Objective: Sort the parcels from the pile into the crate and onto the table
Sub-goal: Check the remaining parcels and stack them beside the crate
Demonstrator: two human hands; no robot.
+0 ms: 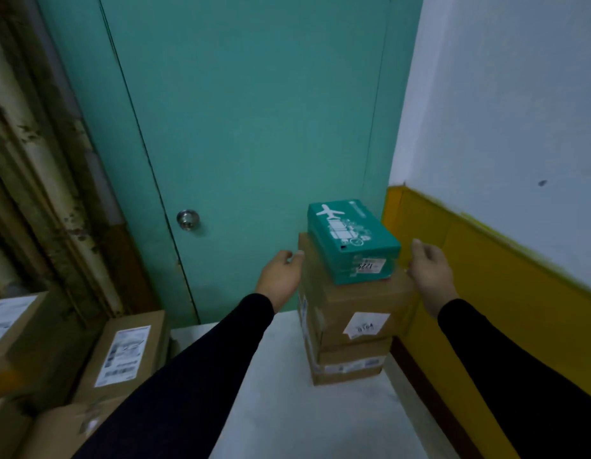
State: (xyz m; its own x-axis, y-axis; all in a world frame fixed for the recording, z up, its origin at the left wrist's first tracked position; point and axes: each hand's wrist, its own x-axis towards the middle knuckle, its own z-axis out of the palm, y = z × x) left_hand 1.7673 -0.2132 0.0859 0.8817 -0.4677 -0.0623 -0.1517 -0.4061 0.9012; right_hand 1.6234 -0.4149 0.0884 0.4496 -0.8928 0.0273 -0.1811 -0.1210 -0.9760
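Parcels [350,313] stood stacked on the white tabletop [320,409], in its far right corner against a teal door [241,127] and a yellow wall panel [486,276]. Two brown cardboard boxes made the base, the upper one bearing a white label on its near face. A teal box [352,241] printed with a white airplane lay on top, set slightly askew. The left hand [281,276] hovered beside the stack's upper left edge, fingers loosely curled and holding nothing; whether the fingertips touched the cardboard could not be told. The right hand [430,270] hung just beside the teal box's right end, fingers relaxed and empty. Both arms wore dark sleeves. More labelled brown boxes [122,356] were piled at the lower left, beside the tabletop. A round metal knob [187,219] sat on the door.
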